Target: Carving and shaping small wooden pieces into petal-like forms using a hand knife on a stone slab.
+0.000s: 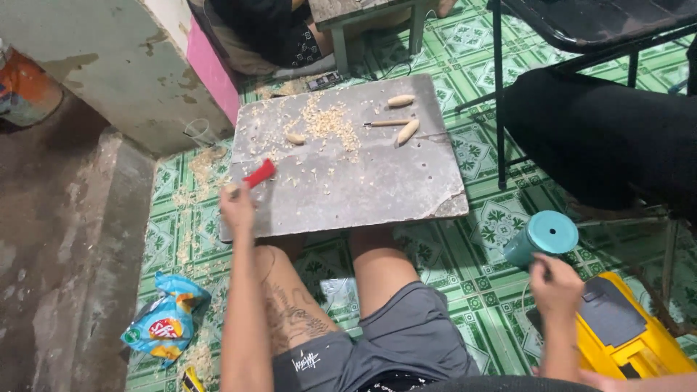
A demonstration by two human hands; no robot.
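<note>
Left hand [237,205] clamped on red handle [259,173], pointing up-right over board [377,189]; right hand [555,284] closed beside teal cup [542,238], well apart.

The left hand [237,205] reaches forward, fingers seemingly curled shut; the right hand [555,285] is closed, out to the side.

Board's near half [363,192] lies bare; shavings [330,123] crowd its far half.
</note>
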